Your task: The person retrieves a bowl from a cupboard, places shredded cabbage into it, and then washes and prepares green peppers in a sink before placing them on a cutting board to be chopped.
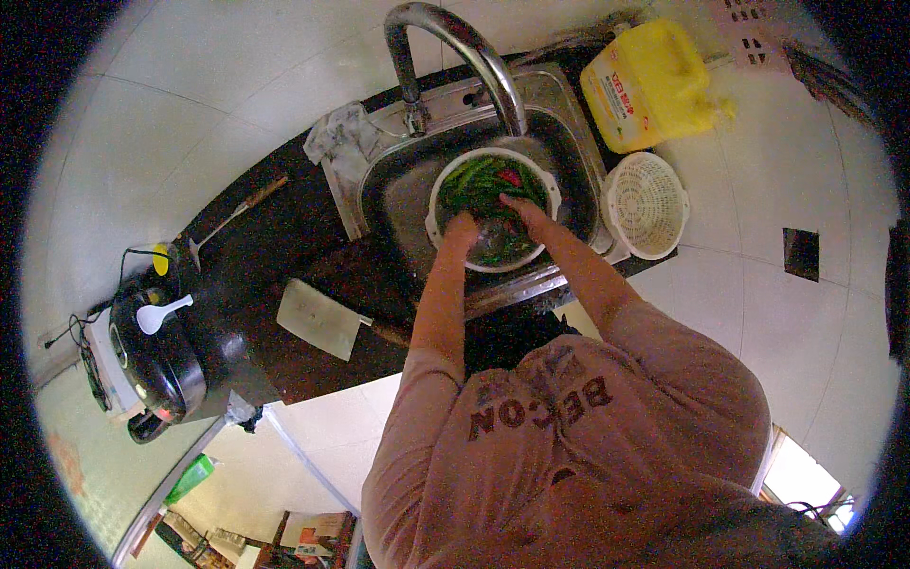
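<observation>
A round basin with a white rim [435, 190] sits in the stainless steel sink [398, 192]. Long green vegetables [476, 178] fill its far half, with a red piece [509, 176] among them. Both my hands reach into this basin. At its near left side is my left hand [462, 229], its fingers lowered inside and hidden from view. My right hand [527, 216] is at the right side, its fingertips against the greens. Whether either hand grips anything is not clear. The curved metal faucet [469, 43] arches over the basin's far edge.
Right of the sink stand a white plastic colander [643, 203] and a yellow jug [650, 85]. A cloth [346, 139] lies on the sink's left corner. On the dark counter rest a cleaver [318, 318], a spatula [238, 213] and a black cooker [160, 363] with a white spoon [160, 314].
</observation>
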Available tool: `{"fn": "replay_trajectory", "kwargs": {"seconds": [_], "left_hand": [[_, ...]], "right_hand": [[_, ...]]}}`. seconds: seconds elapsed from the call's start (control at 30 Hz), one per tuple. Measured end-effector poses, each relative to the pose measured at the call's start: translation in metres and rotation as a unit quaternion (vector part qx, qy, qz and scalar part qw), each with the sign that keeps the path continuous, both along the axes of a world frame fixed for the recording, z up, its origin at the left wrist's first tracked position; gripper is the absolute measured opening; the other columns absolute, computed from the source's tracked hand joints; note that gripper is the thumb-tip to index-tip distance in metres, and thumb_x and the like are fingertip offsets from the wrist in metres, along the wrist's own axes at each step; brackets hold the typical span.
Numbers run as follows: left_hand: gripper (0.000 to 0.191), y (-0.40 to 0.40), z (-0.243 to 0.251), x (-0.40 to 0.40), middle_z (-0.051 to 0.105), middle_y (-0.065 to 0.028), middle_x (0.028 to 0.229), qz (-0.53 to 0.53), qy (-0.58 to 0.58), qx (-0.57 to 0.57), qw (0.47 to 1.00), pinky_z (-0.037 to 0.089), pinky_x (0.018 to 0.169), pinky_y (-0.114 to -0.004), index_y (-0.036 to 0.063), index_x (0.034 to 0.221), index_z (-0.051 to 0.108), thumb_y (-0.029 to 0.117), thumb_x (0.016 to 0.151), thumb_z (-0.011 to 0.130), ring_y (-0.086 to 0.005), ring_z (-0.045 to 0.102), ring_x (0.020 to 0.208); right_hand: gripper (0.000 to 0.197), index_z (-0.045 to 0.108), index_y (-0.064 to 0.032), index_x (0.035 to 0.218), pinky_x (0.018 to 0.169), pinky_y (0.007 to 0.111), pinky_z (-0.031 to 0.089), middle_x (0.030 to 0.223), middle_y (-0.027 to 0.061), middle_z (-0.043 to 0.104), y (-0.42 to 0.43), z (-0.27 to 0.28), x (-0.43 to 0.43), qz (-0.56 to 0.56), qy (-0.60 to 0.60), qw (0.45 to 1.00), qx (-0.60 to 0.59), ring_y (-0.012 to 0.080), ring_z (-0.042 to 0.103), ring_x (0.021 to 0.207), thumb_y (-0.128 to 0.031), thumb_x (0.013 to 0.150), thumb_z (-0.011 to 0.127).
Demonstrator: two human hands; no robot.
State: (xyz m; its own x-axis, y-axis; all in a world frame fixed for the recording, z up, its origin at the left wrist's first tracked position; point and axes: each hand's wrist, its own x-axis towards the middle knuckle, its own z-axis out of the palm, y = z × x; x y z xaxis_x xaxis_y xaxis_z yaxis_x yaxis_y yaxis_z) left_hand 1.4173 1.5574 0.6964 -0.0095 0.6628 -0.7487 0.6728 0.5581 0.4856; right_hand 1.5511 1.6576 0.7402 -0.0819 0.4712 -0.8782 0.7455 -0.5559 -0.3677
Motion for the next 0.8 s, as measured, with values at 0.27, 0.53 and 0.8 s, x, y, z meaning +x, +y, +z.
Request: {"fn": "replay_trajectory", "kwargs": {"seconds": [0.27, 0.53, 0.8], "left_hand": [[0.033, -0.016, 0.039, 0.027, 0.055, -0.0213, 0.093, 0.051, 0.013, 0.163, 0.985, 0.045, 0.067, -0.042, -0.0019, 0.106, 0.048, 0.016, 0.079, 0.051, -0.0295, 0.056, 0.083], [0.041, -0.022, 0.049, 0.024, 0.054, -0.0202, 0.091, 0.439, -0.255, -0.059, 0.859, 0.044, 0.066, -0.040, 0.0004, 0.108, 0.046, 0.027, 0.078, 0.055, -0.0306, 0.054, 0.082], [0.039, -0.038, 0.012, 0.032, 0.047, -0.0137, 0.105, 0.078, -0.130, 0.305, 0.940, 0.043, 0.069, -0.034, 0.0084, 0.114, 0.041, 0.020, 0.080, 0.056, -0.0244, 0.048, 0.091]], "right_hand": [[0.057, 0.046, -0.0013, 0.110, 0.078, 0.044, 0.039, 0.107, 0.0149, 0.049, -0.013, 0.012, -0.023, -0.028, 0.042, 0.998, -0.027, 0.0268, 0.048, 0.096, -0.040, 0.070, 0.062], [0.048, 0.045, -0.0045, 0.113, 0.084, 0.047, 0.032, 0.115, 0.0175, 0.044, -0.006, -0.067, 0.006, -0.158, 0.138, 0.975, -0.067, 0.0294, 0.043, 0.104, -0.037, 0.078, 0.052], [0.050, 0.047, -0.0014, 0.108, 0.079, 0.036, 0.038, 0.107, 0.0154, 0.049, -0.027, -0.032, -0.020, 0.203, 0.199, 0.906, 0.313, 0.0284, 0.046, 0.099, -0.044, 0.083, 0.037]]}}
